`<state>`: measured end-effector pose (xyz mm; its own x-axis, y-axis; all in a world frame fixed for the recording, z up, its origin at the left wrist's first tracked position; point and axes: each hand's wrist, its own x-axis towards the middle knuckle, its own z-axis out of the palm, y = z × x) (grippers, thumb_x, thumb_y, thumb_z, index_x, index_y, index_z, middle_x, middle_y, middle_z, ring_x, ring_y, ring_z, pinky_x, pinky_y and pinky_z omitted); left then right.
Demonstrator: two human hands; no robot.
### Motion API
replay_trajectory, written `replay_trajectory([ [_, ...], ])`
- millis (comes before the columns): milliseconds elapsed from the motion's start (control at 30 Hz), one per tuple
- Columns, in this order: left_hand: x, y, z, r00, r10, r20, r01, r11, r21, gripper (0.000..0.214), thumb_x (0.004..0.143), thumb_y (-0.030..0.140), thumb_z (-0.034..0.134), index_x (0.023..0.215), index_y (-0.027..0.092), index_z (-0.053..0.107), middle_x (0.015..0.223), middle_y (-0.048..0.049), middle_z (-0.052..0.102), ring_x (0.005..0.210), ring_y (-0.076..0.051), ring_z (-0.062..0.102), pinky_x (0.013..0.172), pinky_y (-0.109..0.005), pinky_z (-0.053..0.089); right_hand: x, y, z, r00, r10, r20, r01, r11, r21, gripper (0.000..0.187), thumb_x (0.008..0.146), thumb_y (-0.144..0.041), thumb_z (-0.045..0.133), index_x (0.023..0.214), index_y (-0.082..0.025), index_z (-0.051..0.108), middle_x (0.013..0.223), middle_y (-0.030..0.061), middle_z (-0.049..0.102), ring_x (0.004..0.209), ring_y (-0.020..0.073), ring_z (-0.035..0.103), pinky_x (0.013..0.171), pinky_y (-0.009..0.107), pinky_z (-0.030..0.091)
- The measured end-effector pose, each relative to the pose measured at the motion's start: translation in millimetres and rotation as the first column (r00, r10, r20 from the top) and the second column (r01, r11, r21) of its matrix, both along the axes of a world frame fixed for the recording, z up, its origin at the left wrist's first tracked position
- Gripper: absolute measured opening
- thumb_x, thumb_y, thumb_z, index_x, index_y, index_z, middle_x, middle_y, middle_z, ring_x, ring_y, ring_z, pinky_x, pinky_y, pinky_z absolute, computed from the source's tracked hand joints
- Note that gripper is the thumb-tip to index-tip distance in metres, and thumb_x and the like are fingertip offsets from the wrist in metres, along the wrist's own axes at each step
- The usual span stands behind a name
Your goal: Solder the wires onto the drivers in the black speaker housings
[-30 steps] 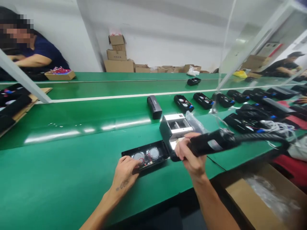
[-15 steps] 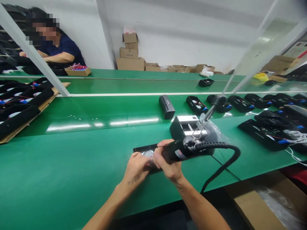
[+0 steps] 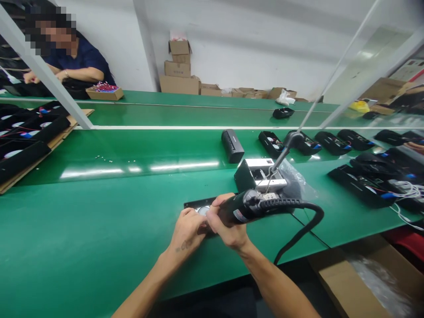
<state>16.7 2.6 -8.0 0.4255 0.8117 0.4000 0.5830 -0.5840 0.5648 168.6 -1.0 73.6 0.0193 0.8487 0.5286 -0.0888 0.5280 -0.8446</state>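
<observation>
My right hand (image 3: 230, 225) is wrapped around a black electric screwdriver (image 3: 243, 210), held tilted with its tip end toward a dark panel (image 3: 190, 205). A round, silvery speaker-like part (image 3: 202, 210) shows on that panel, partly covered by my hands. My left hand (image 3: 188, 227) lies at the panel's near left side, its fingers bent in and pressed together close to the screwdriver's front end. What those fingers pinch, and the screwdriver's tip, are hidden. Just behind stands a screw feeder box (image 3: 260, 174) with a metal top.
A thick cable (image 3: 318, 216) loops off the screwdriver at right. Beyond the feeder stand a closed black case (image 3: 232, 145) and a row of open black shells (image 3: 333, 142). More shells fill a cardboard tray (image 3: 62, 137) at left. A co-worker (image 3: 79, 66) sits across the bench.
My right hand and the screwdriver have shifted slightly left, over the panel. My left hand stays about where it was. Across the bench, the co-worker's hands have moved.
</observation>
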Motion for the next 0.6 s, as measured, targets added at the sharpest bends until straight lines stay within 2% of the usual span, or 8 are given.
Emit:
replay_trajectory([
  [133, 0, 1, 2.3, 1.0, -0.002, 0.001, 0.002, 1.0, 0.0, 0.024, 0.081, 0.008, 0.062, 0.089, 0.026, 0.074, 0.09, -0.0019, 0.079, 0.086, -0.021, 0.069, 0.097, -0.044, 0.048, 1, 0, -1.3, 1.0, 0.008, -0.013, -0.007, 1.0, 0.011, 0.025, 0.091, -0.02, 0.071, 0.108, -0.026, 0.055, 0.063, -0.0101, 0.052, 0.043, 0.0082, 0.046, 0.046, 0.025, 0.043],
  [267, 1, 1, 3.3, 1.0, 0.003, 0.002, -0.003, 1.0, 0.012, 0.027, 0.078, 0.005, 0.062, 0.088, 0.026, 0.075, 0.088, -0.0003, 0.078, 0.084, -0.019, 0.068, 0.097, -0.042, 0.047, 4, 0, 1.8, 0.999, 0.032, 0.012, -0.032, 0.999, -0.032, 0.024, 0.091, -0.02, 0.069, 0.108, -0.026, 0.053, 0.063, -0.0098, 0.054, 0.046, 0.0097, 0.049, 0.05, 0.027, 0.047],
  [333, 2, 1, 4.2, 1.0, 0.002, -0.004, -0.002, 1.0, 0.003, 0.023, 0.079, 0.006, 0.062, 0.085, 0.026, 0.073, 0.082, 0.0004, 0.076, 0.082, -0.019, 0.067, 0.097, -0.042, 0.048, 5, 0, 4.3, 0.999, 0.018, 0.046, -0.017, 0.999, -0.035, 0.022, 0.09, -0.019, 0.069, 0.104, -0.026, 0.053, 0.064, -0.0086, 0.055, 0.048, 0.0106, 0.051, 0.052, 0.028, 0.05],
  [500, -1, 3, 7.9, 0.999, -0.004, -0.043, 0.004, 1.0, 0.011, 0.017, 0.084, 0.013, 0.058, 0.072, 0.022, 0.065, 0.07, -0.0007, 0.068, 0.079, -0.02, 0.066, 0.095, -0.041, 0.05, 5, 0, 11.6, 0.978, -0.038, 0.203, 0.026, 0.998, 0.064, 0.019, 0.083, -0.018, 0.073, 0.09, -0.025, 0.056, 0.076, -0.002, 0.063, 0.064, 0.0156, 0.062, 0.065, 0.033, 0.059],
  [600, -1, 3, 9.7, 1.0, -0.01, -0.018, 0.011, 0.999, 0.052, 0.014, 0.086, 0.016, 0.058, 0.078, 0.022, 0.066, 0.072, -0.0006, 0.069, 0.078, -0.021, 0.066, 0.092, -0.041, 0.052, 1, 0, 15.5, 0.967, 0.002, 0.254, -0.017, 0.998, 0.055, 0.02, 0.081, -0.021, 0.075, 0.085, -0.026, 0.056, 0.073, -0.0017, 0.063, 0.063, 0.0178, 0.061, 0.066, 0.036, 0.06],
])
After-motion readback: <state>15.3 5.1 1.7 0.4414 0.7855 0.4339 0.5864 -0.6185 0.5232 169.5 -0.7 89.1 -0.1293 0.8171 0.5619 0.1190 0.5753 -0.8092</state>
